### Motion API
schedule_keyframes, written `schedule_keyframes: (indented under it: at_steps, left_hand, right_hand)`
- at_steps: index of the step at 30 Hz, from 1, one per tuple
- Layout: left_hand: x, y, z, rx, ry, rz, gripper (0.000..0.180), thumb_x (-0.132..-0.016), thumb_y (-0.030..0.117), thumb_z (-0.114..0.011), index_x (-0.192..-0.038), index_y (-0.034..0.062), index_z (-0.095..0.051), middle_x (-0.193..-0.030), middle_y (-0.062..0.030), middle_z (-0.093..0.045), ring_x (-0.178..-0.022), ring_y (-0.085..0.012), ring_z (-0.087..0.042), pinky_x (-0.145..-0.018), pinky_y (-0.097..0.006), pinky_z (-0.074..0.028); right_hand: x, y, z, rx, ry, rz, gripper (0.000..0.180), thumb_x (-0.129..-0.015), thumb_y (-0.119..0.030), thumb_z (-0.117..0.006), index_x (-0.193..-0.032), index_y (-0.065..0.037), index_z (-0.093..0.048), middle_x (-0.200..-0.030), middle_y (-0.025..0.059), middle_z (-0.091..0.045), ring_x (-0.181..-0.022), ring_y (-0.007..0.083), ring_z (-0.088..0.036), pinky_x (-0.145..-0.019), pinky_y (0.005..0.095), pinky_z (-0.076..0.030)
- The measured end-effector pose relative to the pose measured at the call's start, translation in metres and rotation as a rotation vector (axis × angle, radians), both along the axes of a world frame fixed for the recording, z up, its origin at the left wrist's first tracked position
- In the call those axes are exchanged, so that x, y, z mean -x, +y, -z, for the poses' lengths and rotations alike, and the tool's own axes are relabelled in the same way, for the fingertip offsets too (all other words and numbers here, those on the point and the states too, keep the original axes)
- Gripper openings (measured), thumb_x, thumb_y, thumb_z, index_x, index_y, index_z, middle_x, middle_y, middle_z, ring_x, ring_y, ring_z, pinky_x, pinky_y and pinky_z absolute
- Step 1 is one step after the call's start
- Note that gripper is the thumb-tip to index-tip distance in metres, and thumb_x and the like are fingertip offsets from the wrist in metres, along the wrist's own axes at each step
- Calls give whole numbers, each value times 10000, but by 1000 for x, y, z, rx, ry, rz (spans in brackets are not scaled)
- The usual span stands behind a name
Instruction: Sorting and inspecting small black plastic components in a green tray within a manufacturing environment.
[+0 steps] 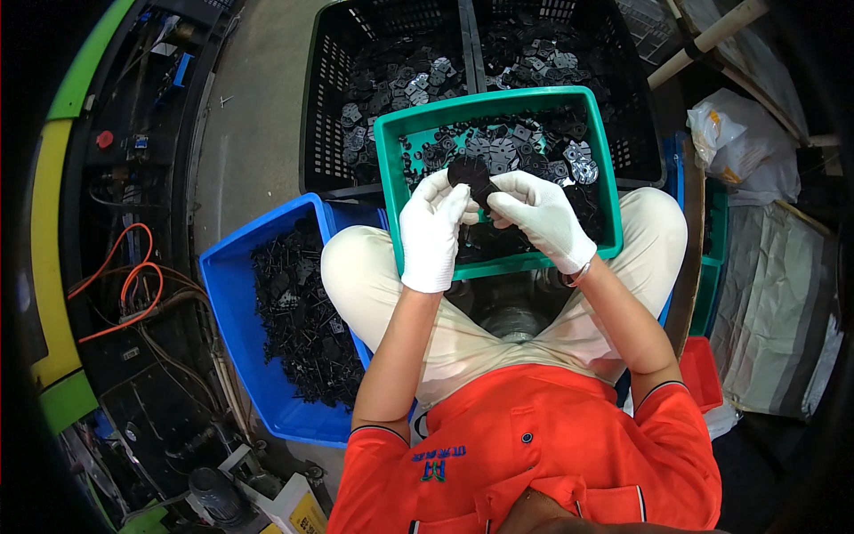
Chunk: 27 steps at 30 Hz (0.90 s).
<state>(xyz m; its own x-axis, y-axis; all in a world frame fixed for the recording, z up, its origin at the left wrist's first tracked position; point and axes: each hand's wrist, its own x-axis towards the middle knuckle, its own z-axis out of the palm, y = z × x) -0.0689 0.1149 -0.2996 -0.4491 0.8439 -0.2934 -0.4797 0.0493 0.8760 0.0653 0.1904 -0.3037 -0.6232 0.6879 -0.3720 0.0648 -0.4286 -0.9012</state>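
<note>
While the left hand (434,230) and the right hand (540,216), both in white gloves, meet near the centre of the frame, a dark piece (469,175) is held up between them, above the green tub (503,265). The left fingers are bent, with thumb and fingertips pinching the piece at its lower left; the right thumb and forefinger are drawn together at its right edge and seem to pinch it there. The other right fingers curl inward.

For a good hold, I would grip only by the rim, lightly, leaving the face in clear sight, and keep the wrists low over the tub so that a slip drops the piece back inside. Thin gloves should spare the surface but dull the touch, so slow, small turns seem wise.

The piece looks roundish and matte; its finer detail is too small to tell. The flat parts (498,153) in the tub are dark, some glossy, with notched outlines and small holes. Similar shiny plates fill the black crates (325,116) at upper centre, whose plastic walls are slotted. At centre left, the smooth blue bin (233,285) holds a tangle of thin, spiky dark scraps (298,338).
</note>
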Motion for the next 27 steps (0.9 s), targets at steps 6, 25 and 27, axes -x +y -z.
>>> schedule_keyframes:
  at_steps: [6,25,27]
  left_hand:
    - [1,-2,-2,14,75,16,276,-865,124,-575,-1092,-29,-540,-916,-67,-608,-709,-91,-564,-620,-213,-464]
    - [2,-9,47,378,1450,853,436,-683,261,-718,-1057,80,-588,-960,-128,-589,-957,-324,-521,-843,-409,-437]
    - [1,-7,48,384,1463,883,398,-679,253,-720,-1028,99,-605,-1004,-122,-572,-967,-330,-501,-843,-404,-438]
  right_hand:
    - [1,-3,0,-22,33,8,273,-839,-135,-616,-1059,24,-584,-867,40,-625,-705,63,-564,-613,209,-477]
    - [-29,83,18,-63,167,229,317,-889,-242,-544,-1085,6,-543,-985,104,-623,-838,147,-600,-737,280,-499]
    - [-32,54,17,-163,-79,15,289,-872,-202,-541,-1068,8,-559,-938,90,-629,-800,118,-584,-709,251,-486]
